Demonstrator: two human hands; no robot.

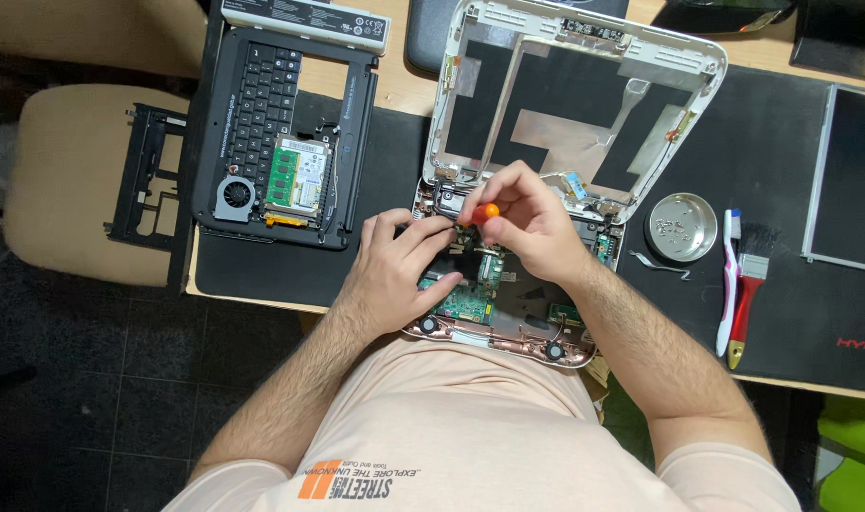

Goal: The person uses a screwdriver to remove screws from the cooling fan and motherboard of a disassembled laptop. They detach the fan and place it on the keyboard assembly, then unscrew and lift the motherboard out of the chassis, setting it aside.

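Right hand point(527, 218) up top, fingertips pinched tight around the orange-capped screwdriver point(487, 211), holding it near upright over the hinge end of the opened white laptop point(508, 275). Left hand point(399, 270) sits beside it, fingers curled and pressed down on the dark inner frame, index and thumb reaching in toward the screwdriver tip; whether they pinch a screw is hidden. The laptop lies at the near desk edge, right against the person's body, its green circuit board point(466, 301) bare. That board looks thin, stiff and fragile, so I'd judge it wants handling by the edges only, and the light plastic shell by its rim. The empty white lid shell point(712, 71) stands open behind.

Out to the right, a round metal dish point(681, 228) holds a scatter of tiny screws, easily spilled. Beyond it lie a toothbrush point(731, 280) and a red-handled paintbrush point(747, 294) on the black desk mat point(783, 142). Left, a second black laptop base point(276, 133) lies open, fan and memory showing, with a loose black frame point(148, 175) on the beige chair point(58, 180).
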